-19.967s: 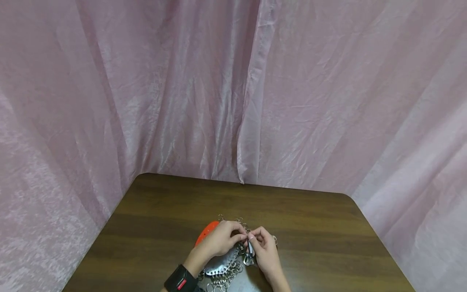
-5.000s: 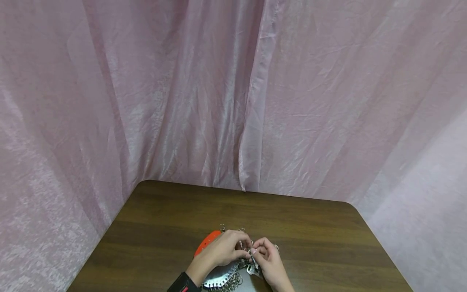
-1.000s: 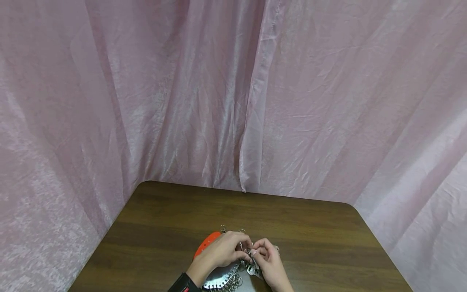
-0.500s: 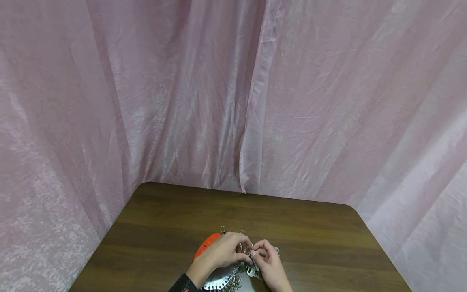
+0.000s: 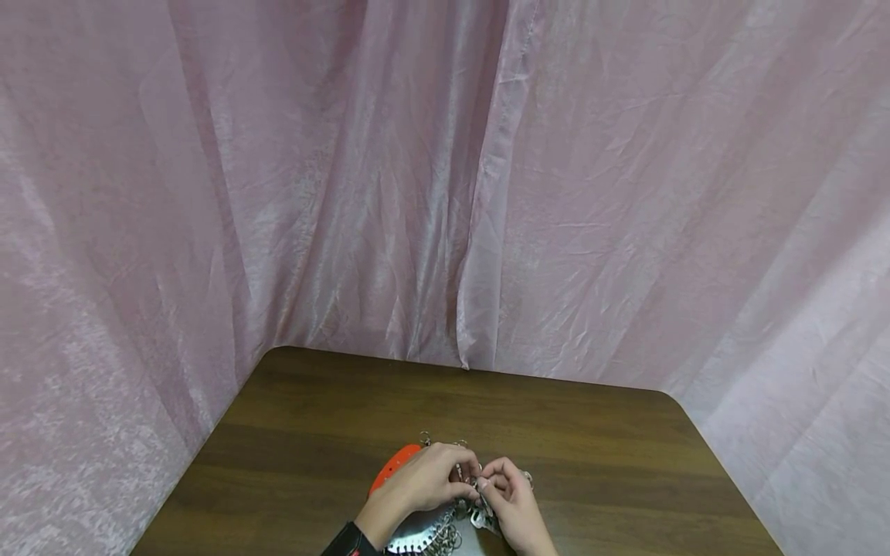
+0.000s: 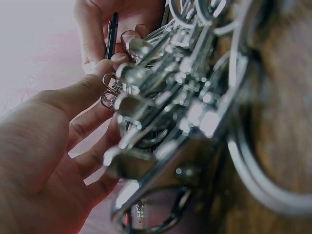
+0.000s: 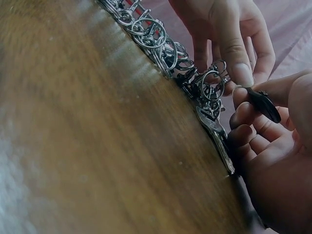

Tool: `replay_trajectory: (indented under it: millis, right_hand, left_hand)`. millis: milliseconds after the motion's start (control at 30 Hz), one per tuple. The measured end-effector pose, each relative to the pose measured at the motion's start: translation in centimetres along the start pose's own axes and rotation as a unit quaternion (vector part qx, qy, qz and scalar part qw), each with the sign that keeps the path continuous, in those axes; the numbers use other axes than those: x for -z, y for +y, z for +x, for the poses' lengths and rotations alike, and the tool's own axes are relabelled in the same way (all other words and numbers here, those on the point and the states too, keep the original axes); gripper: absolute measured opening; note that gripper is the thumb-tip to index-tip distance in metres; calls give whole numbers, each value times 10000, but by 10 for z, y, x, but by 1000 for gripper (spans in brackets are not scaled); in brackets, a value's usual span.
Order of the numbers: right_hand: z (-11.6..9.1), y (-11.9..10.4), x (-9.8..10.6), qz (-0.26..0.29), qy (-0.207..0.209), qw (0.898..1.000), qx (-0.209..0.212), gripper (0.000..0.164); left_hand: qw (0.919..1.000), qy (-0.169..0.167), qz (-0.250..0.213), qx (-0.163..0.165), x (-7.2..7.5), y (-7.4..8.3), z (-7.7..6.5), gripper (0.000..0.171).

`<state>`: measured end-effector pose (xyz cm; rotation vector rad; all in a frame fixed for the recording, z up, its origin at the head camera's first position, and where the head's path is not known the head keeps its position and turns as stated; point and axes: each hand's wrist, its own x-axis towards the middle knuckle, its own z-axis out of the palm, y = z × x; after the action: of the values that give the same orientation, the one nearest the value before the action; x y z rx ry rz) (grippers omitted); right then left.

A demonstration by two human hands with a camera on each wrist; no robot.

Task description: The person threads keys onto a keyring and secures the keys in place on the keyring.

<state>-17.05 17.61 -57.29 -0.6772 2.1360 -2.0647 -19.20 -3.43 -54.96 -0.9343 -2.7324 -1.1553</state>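
Observation:
In the head view my left hand (image 5: 426,479) reaches over a silver plate (image 5: 417,533) hung with metal rings. Its thumb and finger pinch a small key ring (image 6: 109,92) at the end of a bunch of metal rings and clasps (image 7: 151,36). My right hand (image 5: 516,506) meets it fingertip to fingertip. Between its thumb and fingers it pinches a small, flat black object (image 7: 264,105) with a thin end. The fingertips hide how that end meets the ring. A silver key (image 7: 217,141) lies beside the right fingers, by the bunch.
An orange, holed curved piece (image 5: 395,465) lies left of my left hand, partly covered by it. A few rings (image 5: 426,437) stick out behind the hands. All this is on a brown wooden table (image 5: 313,425), with a pink curtain (image 5: 389,193) behind.
Over the last second both hands hold almost the same pose. Compared with twenty seconds ago, hands and table sit slightly lower in the head view, and the fingertips still meet at the rings.

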Motion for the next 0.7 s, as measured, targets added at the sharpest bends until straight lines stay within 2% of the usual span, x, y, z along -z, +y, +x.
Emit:
replay_trajectory:
  millis: [267,433,700]
  right_hand:
    - [0,0,-1,-37,96,9996,-279,20]
    - [0,0,1,-37,-43,9997,-253,22]
    - [0,0,0,-55,15,9997,-219,22]
  left_hand:
    - [10000,-15,59,-18,0,0,-1,19]
    - [10000,-59,49,16,1,1,-1,19]
    - [9998,-58,-114,138,2,3,-1,21]
